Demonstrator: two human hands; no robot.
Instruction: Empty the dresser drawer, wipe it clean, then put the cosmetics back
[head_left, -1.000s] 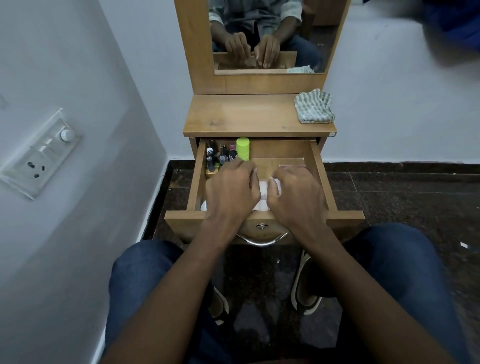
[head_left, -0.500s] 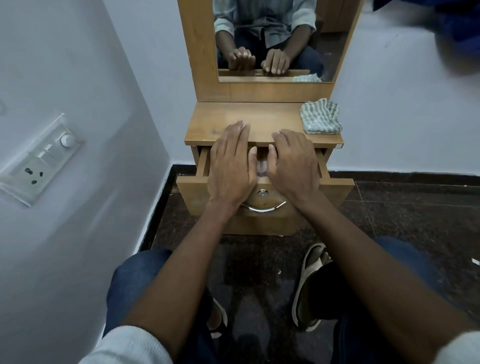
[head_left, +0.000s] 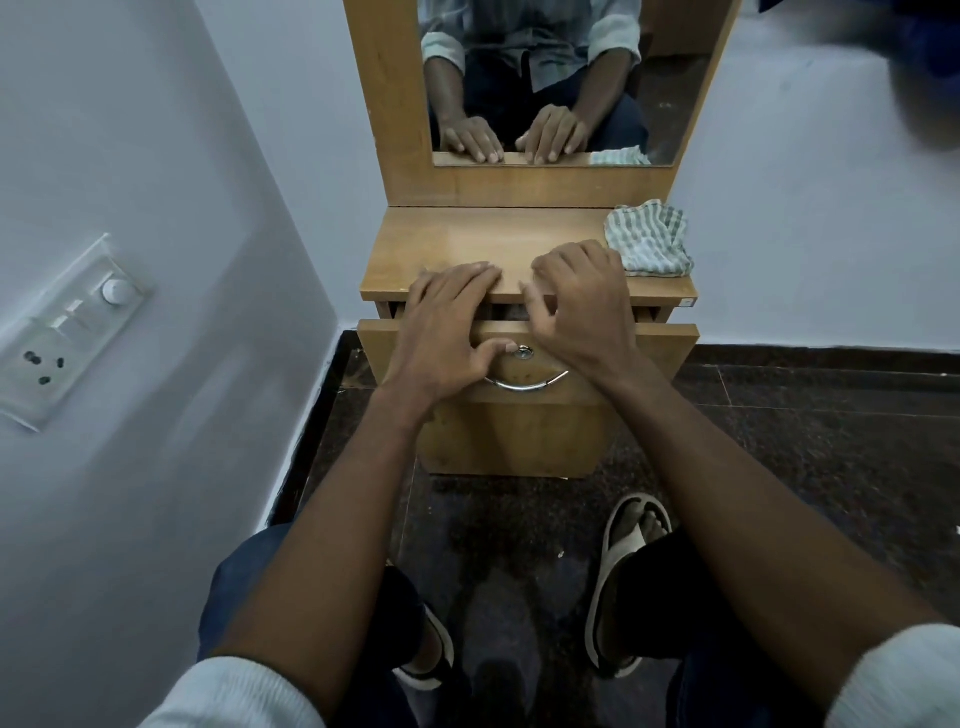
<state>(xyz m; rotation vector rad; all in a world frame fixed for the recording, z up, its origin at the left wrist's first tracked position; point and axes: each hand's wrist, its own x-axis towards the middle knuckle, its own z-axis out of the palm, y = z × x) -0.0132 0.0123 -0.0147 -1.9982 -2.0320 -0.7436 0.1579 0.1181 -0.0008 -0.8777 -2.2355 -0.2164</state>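
- Two hands lie over the front of the drawer (head_left: 654, 345), which is almost shut. Only a thin dark gap shows between the drawer front and the dresser top (head_left: 467, 241) above it.
- The left hand (head_left: 444, 327) lies flat, palm down. Its fingers are straight and close together, and their tips rest on the front edge of the dresser top. Its thumb points sideways and sits on the drawer front, right beside the little round lock (head_left: 523, 353). It holds nothing.
- The right hand (head_left: 582, 306) is just to the right of the lock. Its fingers are bent a little and spread out. The tips reach over the front edge of the dresser top. It holds nothing. I cannot tell if the fingers press on the wood or float just above it.
- A shiny curved handle (head_left: 525, 383) hangs on the drawer front, just below the lock and between the two wrists.
- No cosmetics can be seen, because the drawer is nearly closed and the hands cover the gap.
- A striped cloth (head_left: 649, 239) lies in a bunch on the right back part of the dresser top, just beside the right hand.
- A mirror (head_left: 670, 78) stands at the back of the dresser top. It shows both hands and the cloth again.
- A switch plate (head_left: 67, 332) with a socket and a round knob is on the wall, well off to the left of the drawer.
- Two feet in sandals (head_left: 621, 561) rest on the dark floor (head_left: 805, 441) below the drawer.
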